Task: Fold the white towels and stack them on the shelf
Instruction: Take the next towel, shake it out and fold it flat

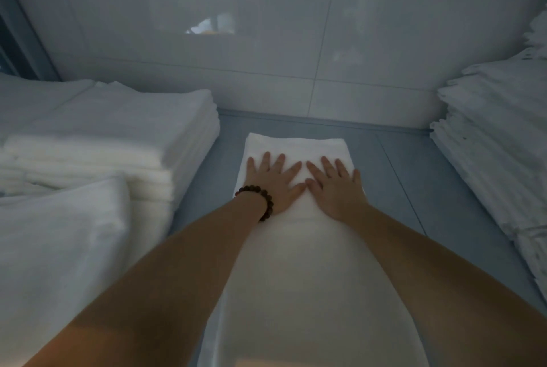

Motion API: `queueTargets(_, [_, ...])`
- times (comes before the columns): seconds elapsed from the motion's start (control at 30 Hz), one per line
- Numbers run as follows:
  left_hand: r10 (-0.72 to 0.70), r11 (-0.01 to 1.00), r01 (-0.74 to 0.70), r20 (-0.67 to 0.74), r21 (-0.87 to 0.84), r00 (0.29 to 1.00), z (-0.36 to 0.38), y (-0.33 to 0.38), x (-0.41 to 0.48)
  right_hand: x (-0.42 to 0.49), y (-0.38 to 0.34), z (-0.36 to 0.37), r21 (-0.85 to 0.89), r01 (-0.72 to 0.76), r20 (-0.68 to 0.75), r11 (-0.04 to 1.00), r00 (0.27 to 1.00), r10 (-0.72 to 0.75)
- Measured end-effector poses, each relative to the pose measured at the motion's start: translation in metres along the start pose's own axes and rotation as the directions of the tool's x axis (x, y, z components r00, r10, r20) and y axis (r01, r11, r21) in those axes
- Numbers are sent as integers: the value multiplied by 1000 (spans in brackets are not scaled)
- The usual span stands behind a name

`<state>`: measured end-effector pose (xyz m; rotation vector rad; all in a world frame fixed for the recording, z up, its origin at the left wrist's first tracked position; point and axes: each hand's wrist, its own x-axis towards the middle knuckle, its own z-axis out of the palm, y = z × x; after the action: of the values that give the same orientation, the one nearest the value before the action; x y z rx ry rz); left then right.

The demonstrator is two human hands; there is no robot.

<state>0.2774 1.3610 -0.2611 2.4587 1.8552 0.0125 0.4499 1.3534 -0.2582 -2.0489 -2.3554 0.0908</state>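
White towel [296,146], folded into a long strip, flat on the grey shelf [399,177] between the left stack [118,129] and the right stack [488,144]. Pressed at its far half by left hand [273,186] and right hand [337,192], both spread wide, fingers straight, thumbs meeting. Smoothing step, by the look. Probably next: folding the near end over, edges squared.

Head-worn view, forward-down, close over shelf [414,189]
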Motion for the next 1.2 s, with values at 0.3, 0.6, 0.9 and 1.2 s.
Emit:
queueTargets(0.3, [114,993,-115,136,-3,984,-4,5,-76,-64,-15,-12,-10,15,91,1000,996,-14])
queueTargets(0.6, [78,997,-77,146,-10,986,-12,0,-200,-193,-30,-10,-25,27,159,999,987,-23])
queueTargets(0.9, [76,990,-60,127,-126,989,0,33,-250,-245,-36,-10,30,2,180,1000,984,-8])
queueTargets(1.2, [94,991,-83,107,-108,990,4,15,-180,-176,-20,-5,-9,3,143,1000,990,-1])
